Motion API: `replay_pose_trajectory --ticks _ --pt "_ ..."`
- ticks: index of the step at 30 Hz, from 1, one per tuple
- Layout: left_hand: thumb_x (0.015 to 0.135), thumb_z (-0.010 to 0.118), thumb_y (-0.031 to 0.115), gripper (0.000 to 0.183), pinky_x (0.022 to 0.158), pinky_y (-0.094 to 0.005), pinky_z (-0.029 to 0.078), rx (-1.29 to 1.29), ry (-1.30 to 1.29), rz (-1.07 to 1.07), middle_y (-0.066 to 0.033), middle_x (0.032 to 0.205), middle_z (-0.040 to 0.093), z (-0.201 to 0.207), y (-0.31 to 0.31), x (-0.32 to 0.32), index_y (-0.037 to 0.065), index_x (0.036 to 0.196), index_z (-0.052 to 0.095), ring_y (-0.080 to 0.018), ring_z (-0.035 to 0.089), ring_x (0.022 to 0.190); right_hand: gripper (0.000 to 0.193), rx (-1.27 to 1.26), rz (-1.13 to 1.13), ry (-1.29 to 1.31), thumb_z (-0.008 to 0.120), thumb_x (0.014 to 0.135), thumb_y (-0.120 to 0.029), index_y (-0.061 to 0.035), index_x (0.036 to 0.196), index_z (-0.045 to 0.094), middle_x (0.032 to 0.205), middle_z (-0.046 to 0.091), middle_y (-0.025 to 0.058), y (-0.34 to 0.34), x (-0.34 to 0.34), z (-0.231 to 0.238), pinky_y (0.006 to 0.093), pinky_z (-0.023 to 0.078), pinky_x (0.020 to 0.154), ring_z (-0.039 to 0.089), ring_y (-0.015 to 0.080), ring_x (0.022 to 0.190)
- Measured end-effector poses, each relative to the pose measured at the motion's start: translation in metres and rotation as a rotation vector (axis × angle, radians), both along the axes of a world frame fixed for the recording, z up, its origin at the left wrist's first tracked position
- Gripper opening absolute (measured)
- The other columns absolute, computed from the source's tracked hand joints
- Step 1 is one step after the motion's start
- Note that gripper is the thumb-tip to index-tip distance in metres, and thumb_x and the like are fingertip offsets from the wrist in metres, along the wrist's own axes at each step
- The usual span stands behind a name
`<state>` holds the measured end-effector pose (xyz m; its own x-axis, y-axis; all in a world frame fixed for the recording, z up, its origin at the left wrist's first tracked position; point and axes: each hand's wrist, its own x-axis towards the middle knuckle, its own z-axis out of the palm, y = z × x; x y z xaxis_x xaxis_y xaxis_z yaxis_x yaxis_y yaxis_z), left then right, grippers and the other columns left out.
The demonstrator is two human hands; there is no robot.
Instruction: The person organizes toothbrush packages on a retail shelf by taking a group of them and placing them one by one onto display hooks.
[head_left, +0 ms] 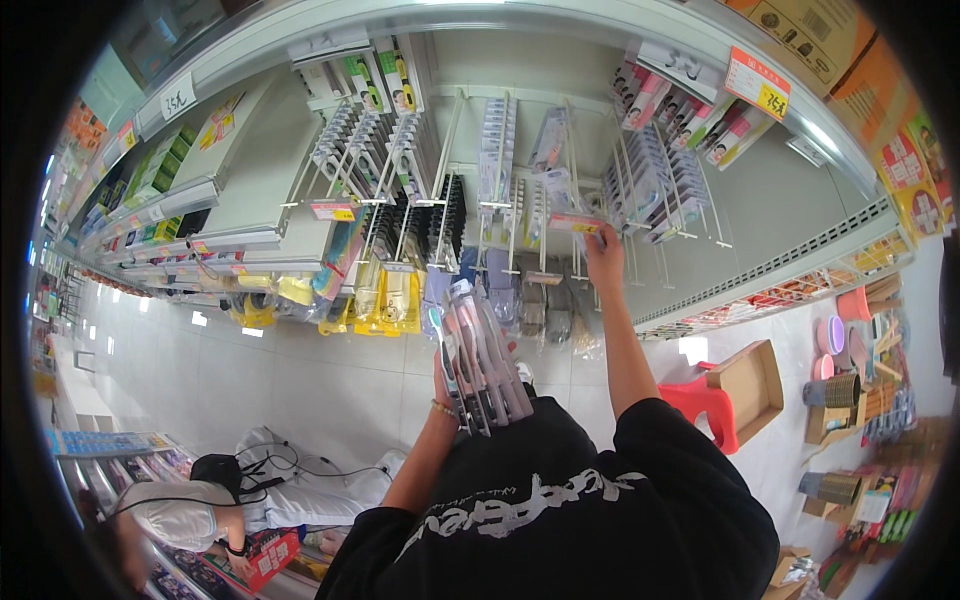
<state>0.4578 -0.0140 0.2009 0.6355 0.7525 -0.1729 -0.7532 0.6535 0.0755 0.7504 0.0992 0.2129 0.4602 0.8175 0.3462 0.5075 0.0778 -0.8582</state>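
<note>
My left hand [440, 388] is closed round a bundle of toothbrushes in clear blister packs [482, 355], held upright before my chest. The packs hide most of its fingers. My right hand [604, 256] reaches up to the shelf, its fingers pinched at the end of a hook on a red and yellow price tag [575, 223]. Behind that tag hang a few clear packs [550, 145]. To their left is a row of white-blue packs [495, 150]; to the right hang more packed toothbrushes [640, 175].
Black hanging goods [447, 220] and yellow packages [385, 300] fill the lower left hooks. Bare prongs [720, 235] jut out on the right. A red stool [705, 408] and a cardboard box [750, 390] stand on the floor. At lower left, another person [190, 510] bends over a shelf.
</note>
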Motion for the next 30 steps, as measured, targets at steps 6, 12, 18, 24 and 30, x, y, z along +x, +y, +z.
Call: replay_pose_trajectory --ticks 6,12,18,24,30 --pt "0.085 0.034 0.055 0.067 0.095 -0.0598 0.029 -0.053 -0.016 0.111 -0.0208 0.131 0.034 -0.01 0.002 0.015 0.01 0.135 0.027 -0.0424 0.03 0.122 0.033 -0.078 0.042 0.303 0.055 0.077 -0.004 0.0008 0.11 0.051 0.091 0.061 0.0144 0.022 0.005 -0.032 0.0303 0.045 0.07 0.059 0.0203 0.077" --pt "0.084 0.034 0.057 0.068 0.095 -0.0637 0.024 -0.039 -0.119 0.112 -0.0166 0.136 0.028 0.013 0.01 0.021 0.014 0.136 0.023 -0.0389 0.026 0.125 0.035 0.106 0.037 0.304 0.051 0.076 -0.003 0.0026 0.111 0.049 0.089 0.059 0.0131 0.068 -0.01 -0.056 0.0284 0.045 0.071 0.058 0.0183 0.079" --pt "0.083 0.032 0.061 0.072 0.095 -0.064 0.024 0.083 0.054 0.223 -0.0181 0.136 0.028 0.002 0.005 0.016 0.014 0.137 0.023 -0.0416 0.027 0.124 0.038 0.141 0.009 0.029 0.05 0.074 -0.007 0.0049 0.109 0.048 0.09 0.059 0.016 0.116 -0.015 -0.047 0.0313 0.045 0.072 0.058 0.0226 0.081" --pt "0.081 0.029 0.064 0.077 0.096 -0.0642 0.023 -0.12 0.015 0.303 -0.0175 0.136 0.028 0.008 -0.002 0.004 0.013 0.137 0.02 -0.0406 0.026 0.125 0.035 0.155 -0.04 -0.1 0.044 0.076 -0.006 0.0032 0.109 0.048 0.081 0.058 0.0159 0.146 -0.016 -0.039 0.0366 0.047 0.062 0.059 0.025 0.071" --pt "0.081 0.033 0.063 0.075 0.095 -0.0632 0.026 -0.127 0.037 0.301 -0.0162 0.134 0.032 -0.002 -0.007 -0.003 0.014 0.137 0.022 -0.0392 0.029 0.123 0.033 0.062 -0.162 -0.04 0.053 0.083 -0.02 0.0024 0.107 0.051 0.079 0.058 0.0228 0.157 -0.011 -0.054 0.0399 0.045 0.058 0.059 0.0361 0.07"
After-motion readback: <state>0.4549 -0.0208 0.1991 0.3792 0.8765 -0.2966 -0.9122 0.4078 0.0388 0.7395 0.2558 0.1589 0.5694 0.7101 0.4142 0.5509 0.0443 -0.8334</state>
